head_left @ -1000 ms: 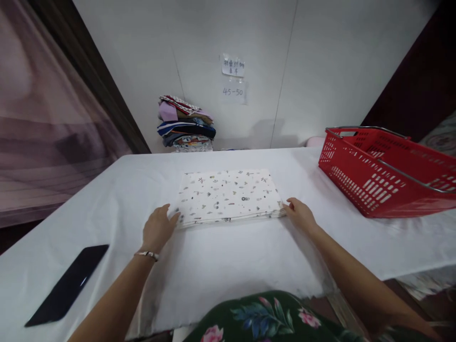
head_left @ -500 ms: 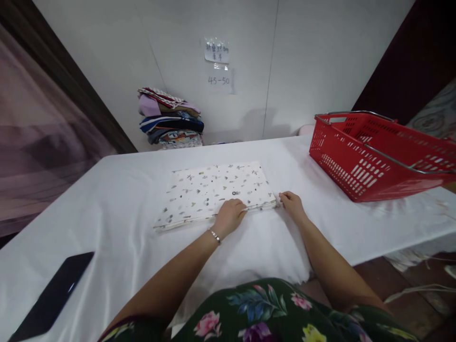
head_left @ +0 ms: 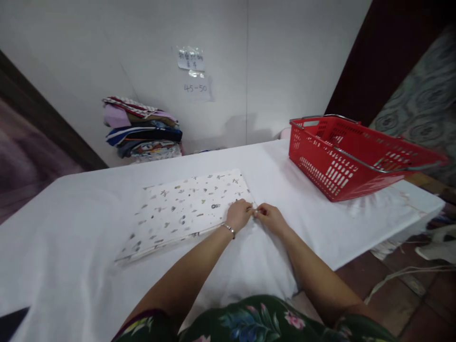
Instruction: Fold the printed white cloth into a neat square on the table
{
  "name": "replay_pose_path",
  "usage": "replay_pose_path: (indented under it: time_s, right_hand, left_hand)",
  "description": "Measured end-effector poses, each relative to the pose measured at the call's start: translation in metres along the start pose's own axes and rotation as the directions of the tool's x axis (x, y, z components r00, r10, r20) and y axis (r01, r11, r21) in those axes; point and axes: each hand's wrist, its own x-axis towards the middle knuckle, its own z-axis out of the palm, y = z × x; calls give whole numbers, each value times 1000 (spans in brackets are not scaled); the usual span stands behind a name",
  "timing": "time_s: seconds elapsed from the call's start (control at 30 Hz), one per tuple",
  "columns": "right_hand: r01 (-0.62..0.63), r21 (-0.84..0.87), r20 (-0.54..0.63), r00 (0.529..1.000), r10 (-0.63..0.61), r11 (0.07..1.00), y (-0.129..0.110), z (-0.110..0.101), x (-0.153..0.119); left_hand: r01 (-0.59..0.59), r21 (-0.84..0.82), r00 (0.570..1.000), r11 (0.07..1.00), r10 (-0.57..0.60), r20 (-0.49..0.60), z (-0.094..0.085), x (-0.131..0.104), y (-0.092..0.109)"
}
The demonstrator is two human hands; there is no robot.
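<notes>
A folded white cloth (head_left: 188,204) with small printed motifs lies flat on the white-covered table (head_left: 85,204). At its near right corner, my left hand (head_left: 239,214), with a bracelet at the wrist, has its fingers closed on the cloth. Just right of it, my right hand (head_left: 270,217) pinches the tip of the same corner. The fingertips of both hands almost touch, and the bit of cloth between them is small and partly hidden.
A red basket (head_left: 338,166) stands on the right of the table. Folded fabrics (head_left: 144,128) are piled by the wall at the back left. Paper signs (head_left: 197,88) hang on the wall. A dark flat object (head_left: 12,325) lies at the lower left.
My left hand has slid along the cloth's near edge to the right corner, close to my right hand. The view has turned right, so the table's objects appear further left.
</notes>
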Motion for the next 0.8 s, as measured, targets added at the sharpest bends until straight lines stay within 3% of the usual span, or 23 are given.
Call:
replay_pose_path:
  time_s: [0.3, 0.57, 0.8]
  right_hand:
    - [27, -222, -23, 999, -33, 975, -11, 6, 6]
    - [94, -220, 0, 995, -96, 971, -11, 11, 8]
    - [174, -303, 108, 983, -148, 937, -14, 5, 3]
  left_hand:
    - [129, -122, 991, 984, -131, -10, -1, 7, -1]
    - [-48, -88, 994, 995, 39, -106, -9, -3, -4]
    - [-16, -78, 997, 997, 10, -71, -4, -4, -1]
